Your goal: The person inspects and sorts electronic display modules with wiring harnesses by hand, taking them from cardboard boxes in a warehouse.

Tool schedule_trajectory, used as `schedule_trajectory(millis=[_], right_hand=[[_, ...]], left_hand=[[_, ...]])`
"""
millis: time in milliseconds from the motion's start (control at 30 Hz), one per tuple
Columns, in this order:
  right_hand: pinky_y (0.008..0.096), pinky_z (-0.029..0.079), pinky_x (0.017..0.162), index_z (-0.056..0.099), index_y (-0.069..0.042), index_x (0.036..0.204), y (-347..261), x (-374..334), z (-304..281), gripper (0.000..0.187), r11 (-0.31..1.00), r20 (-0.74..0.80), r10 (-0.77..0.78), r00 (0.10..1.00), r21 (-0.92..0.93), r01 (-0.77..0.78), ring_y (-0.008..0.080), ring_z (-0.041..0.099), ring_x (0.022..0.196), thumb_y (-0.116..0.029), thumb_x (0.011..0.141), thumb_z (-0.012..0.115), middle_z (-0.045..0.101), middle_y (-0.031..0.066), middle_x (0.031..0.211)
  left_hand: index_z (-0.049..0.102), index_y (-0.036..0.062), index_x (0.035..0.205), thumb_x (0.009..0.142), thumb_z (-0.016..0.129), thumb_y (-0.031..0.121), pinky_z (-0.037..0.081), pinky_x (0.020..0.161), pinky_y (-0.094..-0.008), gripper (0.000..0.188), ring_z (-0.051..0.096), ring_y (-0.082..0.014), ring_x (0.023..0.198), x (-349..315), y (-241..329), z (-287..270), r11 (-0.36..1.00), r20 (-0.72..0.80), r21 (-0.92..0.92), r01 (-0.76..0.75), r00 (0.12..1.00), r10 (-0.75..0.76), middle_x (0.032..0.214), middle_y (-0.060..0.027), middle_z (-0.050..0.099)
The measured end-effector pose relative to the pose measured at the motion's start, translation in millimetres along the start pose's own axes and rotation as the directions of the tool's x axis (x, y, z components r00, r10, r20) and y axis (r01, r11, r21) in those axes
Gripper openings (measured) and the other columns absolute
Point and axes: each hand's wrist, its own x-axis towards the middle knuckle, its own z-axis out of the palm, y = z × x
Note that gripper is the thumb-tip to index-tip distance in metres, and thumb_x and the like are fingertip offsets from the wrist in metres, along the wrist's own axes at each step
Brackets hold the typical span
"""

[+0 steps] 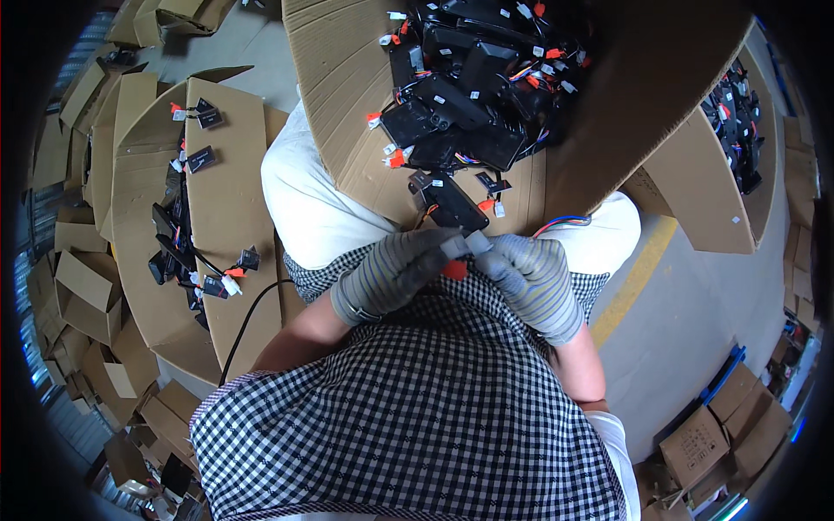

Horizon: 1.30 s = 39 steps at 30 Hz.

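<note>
In front of my lap, both hands wear grey striped work gloves. My left hand (pixel 393 272) is closed in a pinch on a white wire connector (pixel 453 247). My right hand (pixel 532 282) pinches another white connector (pixel 478 242) close against it; whether the two are joined, I cannot tell. A red plug piece (pixel 454 270) shows just under the left fingertips. Coloured wires (pixel 560 223) loop out above my right hand. Right beyond my fingers, a flat black electronic unit (pixel 456 205) lies inside the big open carton (pixel 347 130).
A heap of black units (pixel 469 95) with red and white plugs fills the carton's far part. On the left, another carton (pixel 230 200) has several small units on its flap. A further carton (pixel 704 187) of units stands right. A yellow line (pixel 638 278) crosses the floor.
</note>
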Motion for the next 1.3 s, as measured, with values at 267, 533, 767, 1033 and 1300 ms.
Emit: schedule_trajectory(millis=[267,533,767,1033,1300], right_hand=[[0.0328,0.048,0.059,0.066,-0.009,0.093,24,8,-20,0.017,0.989,0.364,-0.026,0.931,-0.124,0.076,0.0248,0.062,0.063,-0.023,0.087,0.058,0.062,0.0102,0.07],[0.0347,0.05,0.076,0.065,-0.005,0.099,73,2,-22,0.022,0.99,0.499,-0.138,0.856,0.044,0.133,0.0256,0.062,0.087,-0.016,0.08,0.061,0.062,0.009,0.103],[0.0314,0.05,0.071,0.065,-0.004,0.095,58,2,-18,0.015,0.999,0.478,0.009,0.878,-0.037,0.01,0.0244,0.062,0.079,-0.009,0.082,0.059,0.064,0.0087,0.09],[0.0305,0.049,0.067,0.064,-0.003,0.094,59,4,-15,0.013,0.997,0.444,-0.072,0.893,0.034,0.063,0.0227,0.061,0.072,-0.01,0.083,0.06,0.064,0.0087,0.079],[0.0298,0.048,0.065,0.064,-0.002,0.09,70,6,2,0.014,0.946,0.459,0.141,0.877,0.199,-0.256,0.0206,0.06,0.07,-0.015,0.084,0.062,0.063,0.0095,0.076]], left_hand=[[0.062,0.0008,0.101,0.089,0.052,0.018,0.052,0.076,-0.0338,0.023,0.065,-0.0272,0.083,-2,-13,-1,0.956,0.061,0.294,-0.006,0.998,-0.013,0.093,-0.0143,0.066],[0.063,0.0006,0.095,0.089,0.053,0.025,0.051,0.071,-0.0324,0.027,0.065,-0.0238,0.076,5,-16,-5,0.974,0.104,0.219,0.06,0.991,-0.084,0.087,-0.0114,0.066],[0.063,0.0002,0.095,0.089,0.051,0.024,0.05,0.073,-0.0331,0.028,0.064,-0.0245,0.077,2,-23,-3,0.969,0.111,0.244,0.049,0.991,-0.078,0.085,-0.0115,0.066],[0.062,0.0009,0.095,0.087,0.05,0.015,0.05,0.073,-0.0336,0.02,0.064,-0.0271,0.08,2,-28,-3,0.975,0.105,0.209,0.072,0.99,-0.096,0.089,-0.0124,0.065],[0.062,0.0007,0.092,0.088,0.051,0.017,0.05,0.073,-0.0342,0.021,0.063,-0.0277,0.08,8,-34,2,0.909,0.138,0.415,-0.043,0.99,-0.016,0.089,-0.0117,0.063]])
